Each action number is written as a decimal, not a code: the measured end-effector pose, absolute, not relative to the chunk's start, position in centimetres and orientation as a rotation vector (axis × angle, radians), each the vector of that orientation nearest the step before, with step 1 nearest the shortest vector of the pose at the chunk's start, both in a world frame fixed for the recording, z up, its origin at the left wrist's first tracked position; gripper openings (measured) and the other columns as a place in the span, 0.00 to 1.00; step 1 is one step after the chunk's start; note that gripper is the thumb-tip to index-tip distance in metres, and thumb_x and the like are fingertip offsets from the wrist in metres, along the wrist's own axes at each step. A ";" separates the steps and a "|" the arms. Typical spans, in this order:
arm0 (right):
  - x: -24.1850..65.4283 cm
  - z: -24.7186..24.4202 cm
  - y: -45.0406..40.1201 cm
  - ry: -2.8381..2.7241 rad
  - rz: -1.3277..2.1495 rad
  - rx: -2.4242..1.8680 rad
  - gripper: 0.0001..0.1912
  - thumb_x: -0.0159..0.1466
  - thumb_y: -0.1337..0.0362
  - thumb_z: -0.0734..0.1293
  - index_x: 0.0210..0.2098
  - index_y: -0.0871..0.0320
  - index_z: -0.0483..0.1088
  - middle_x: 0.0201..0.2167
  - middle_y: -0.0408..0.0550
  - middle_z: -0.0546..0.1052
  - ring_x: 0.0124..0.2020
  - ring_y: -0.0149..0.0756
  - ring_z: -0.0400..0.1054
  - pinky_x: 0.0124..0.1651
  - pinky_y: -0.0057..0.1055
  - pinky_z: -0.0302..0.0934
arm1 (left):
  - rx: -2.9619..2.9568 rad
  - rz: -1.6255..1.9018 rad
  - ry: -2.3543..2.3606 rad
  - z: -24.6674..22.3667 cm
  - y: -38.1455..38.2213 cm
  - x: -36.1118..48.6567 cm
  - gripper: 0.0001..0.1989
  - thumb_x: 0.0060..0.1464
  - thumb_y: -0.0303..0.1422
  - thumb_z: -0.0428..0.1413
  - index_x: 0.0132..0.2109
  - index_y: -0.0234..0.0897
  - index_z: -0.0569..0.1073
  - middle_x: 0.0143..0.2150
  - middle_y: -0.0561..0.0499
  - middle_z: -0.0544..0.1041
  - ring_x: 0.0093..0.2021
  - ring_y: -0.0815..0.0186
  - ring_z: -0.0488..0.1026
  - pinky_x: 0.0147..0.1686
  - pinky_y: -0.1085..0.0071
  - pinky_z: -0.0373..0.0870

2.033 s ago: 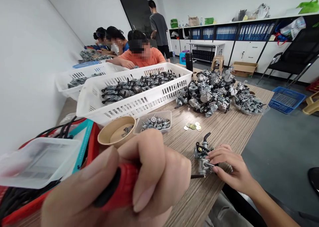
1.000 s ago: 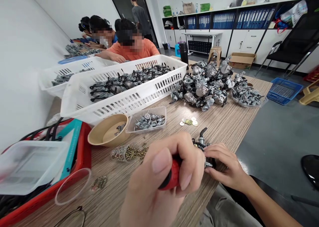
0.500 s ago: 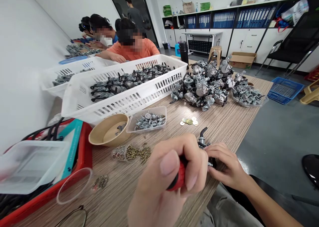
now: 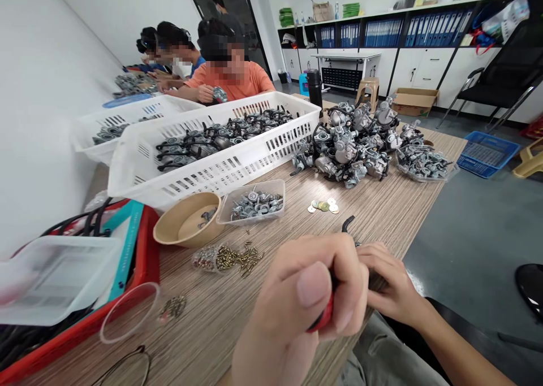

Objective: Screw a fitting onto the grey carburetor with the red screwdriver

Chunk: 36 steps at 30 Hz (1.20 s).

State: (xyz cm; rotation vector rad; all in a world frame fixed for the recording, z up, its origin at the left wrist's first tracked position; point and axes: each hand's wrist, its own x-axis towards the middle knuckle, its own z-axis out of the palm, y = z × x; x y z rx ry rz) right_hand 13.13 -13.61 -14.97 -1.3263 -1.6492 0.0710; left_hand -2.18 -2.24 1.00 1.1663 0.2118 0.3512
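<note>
At the far left of the bench (image 4: pixel 203 341), a red crate (image 4: pixel 148 247) is overlapped by a clear tray (image 4: pixel 59 278), and a teal strip (image 4: pixel 127 256) is seen along its inner side. Just right of the crate, small screws (image 4: pixel 175 308) are scattered; behind them, a tan bowl (image 4: pixel 180 228) is placed just beside a clear tub (image 4: pixel 254 220) in which small metal parts are heaped. Farther back, rows of carburetors (image 4: pixel 220 134) are held in a white crate (image 4: pixel 203 185), and beyond its far side a metal piece (image 4: pixel 219 94) is held by a co-worker in orange. In front of the tub, brass screws (image 4: pixel 241 259) are spread. Nearest the camera, a red handle (image 4: pixel 326 316) is clenched in the left hand (image 4: pixel 297 295), by which most of it is covered. Round discs (image 4: pixel 323 205) are laid flat beyond. At the bench's near edge, a single carburetor (image 4: pixel 348 224) is grasped under the curled fingers of the right hand (image 4: pixel 392 278); only its black hose is plainly shown, the rest being mostly hidden by the hands. Behind it, more carburetors are stacked in a pile (image 4: pixel 348 146), with metal parts (image 4: pixel 424 161) gathered beside it. Farther right, a blue crate (image 4: pixel 487 154) is seen on the floor.
</note>
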 end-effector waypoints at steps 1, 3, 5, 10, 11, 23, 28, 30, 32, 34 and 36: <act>13.1 -15.0 -13.6 -1.649 0.069 -1.321 0.15 0.70 0.65 0.71 0.56 0.53 0.72 0.45 0.52 0.83 0.47 0.43 0.79 0.48 0.41 0.72 | 1.133 0.354 0.188 0.4 -2.3 -2.3 0.39 0.54 0.63 0.63 0.17 0.37 0.57 0.13 0.56 0.57 0.16 0.75 0.52 0.19 0.69 0.47; 13.1 -15.3 -13.6 -1.646 0.056 -1.306 0.15 0.70 0.63 0.72 0.55 0.53 0.73 0.45 0.51 0.83 0.46 0.44 0.79 0.46 0.40 0.72 | 1.082 0.378 0.132 -0.7 -2.4 -2.4 0.37 0.57 0.64 0.61 0.20 0.37 0.61 0.14 0.56 0.59 0.17 0.74 0.54 0.21 0.69 0.49; 13.1 -15.6 -13.6 -1.639 0.041 -1.299 0.15 0.70 0.59 0.73 0.55 0.52 0.73 0.45 0.50 0.83 0.45 0.43 0.79 0.46 0.41 0.72 | 1.068 0.407 0.074 -1.3 -2.4 -2.4 0.36 0.59 0.63 0.59 0.22 0.37 0.62 0.16 0.56 0.60 0.18 0.74 0.55 0.24 0.70 0.53; 13.2 -16.3 -13.6 -1.623 0.033 -1.307 0.12 0.70 0.60 0.72 0.53 0.51 0.74 0.41 0.48 0.82 0.42 0.43 0.78 0.46 0.42 0.73 | 1.162 0.305 0.134 0.4 -2.2 -1.8 0.38 0.54 0.66 0.62 0.20 0.37 0.61 0.14 0.58 0.58 0.17 0.75 0.55 0.24 0.71 0.54; 13.3 -16.3 -13.6 -1.619 0.035 -1.300 0.13 0.70 0.61 0.72 0.53 0.50 0.75 0.41 0.49 0.82 0.42 0.43 0.78 0.46 0.42 0.73 | 1.185 0.271 0.152 0.8 -2.1 -1.8 0.39 0.51 0.67 0.62 0.20 0.37 0.61 0.14 0.58 0.58 0.17 0.75 0.56 0.24 0.71 0.54; 12.9 -15.6 -13.0 -1.519 0.105 -1.327 0.11 0.71 0.60 0.70 0.53 0.49 0.72 0.40 0.48 0.82 0.40 0.44 0.79 0.45 0.44 0.76 | 1.124 0.566 -0.121 -2.6 -2.2 -1.3 0.18 0.68 0.49 0.59 0.44 0.38 0.70 0.33 0.55 0.71 0.32 0.70 0.71 0.37 0.70 0.70; 13.0 -16.0 -12.4 -1.523 0.066 -1.328 0.11 0.70 0.61 0.71 0.52 0.49 0.72 0.40 0.46 0.81 0.38 0.41 0.78 0.45 0.42 0.75 | 1.200 0.614 -0.131 -3.1 -1.9 -0.9 0.23 0.74 0.51 0.48 0.46 0.36 0.75 0.29 0.53 0.70 0.30 0.69 0.69 0.35 0.70 0.68; 13.1 -15.8 -12.3 -1.544 0.031 -1.308 0.11 0.70 0.62 0.70 0.52 0.49 0.73 0.40 0.47 0.82 0.39 0.41 0.78 0.45 0.41 0.75 | 1.185 0.640 -0.116 -3.2 -1.9 -0.9 0.23 0.72 0.53 0.49 0.46 0.37 0.73 0.29 0.55 0.69 0.28 0.71 0.65 0.32 0.73 0.65; 13.1 -15.6 -12.3 -1.565 0.041 -1.317 0.11 0.70 0.62 0.70 0.52 0.50 0.73 0.41 0.47 0.82 0.41 0.42 0.79 0.46 0.41 0.75 | 1.143 0.671 -0.123 -3.4 -2.0 -0.8 0.22 0.68 0.55 0.56 0.46 0.40 0.69 0.29 0.58 0.68 0.27 0.73 0.62 0.30 0.75 0.63; 13.1 -15.6 -12.5 -1.553 0.070 -1.335 0.10 0.70 0.63 0.70 0.50 0.50 0.73 0.41 0.47 0.82 0.40 0.42 0.78 0.46 0.41 0.74 | 1.127 0.687 -0.142 -3.5 -2.1 -0.7 0.20 0.65 0.52 0.61 0.46 0.41 0.67 0.30 0.58 0.70 0.28 0.73 0.64 0.31 0.76 0.65; 13.0 -15.8 -12.7 -1.523 0.087 -1.357 0.08 0.69 0.63 0.69 0.48 0.50 0.73 0.39 0.46 0.81 0.38 0.42 0.77 0.45 0.42 0.74 | 1.167 0.668 -0.149 -3.5 -2.1 -0.7 0.17 0.69 0.49 0.58 0.46 0.40 0.69 0.32 0.55 0.72 0.30 0.71 0.68 0.34 0.73 0.69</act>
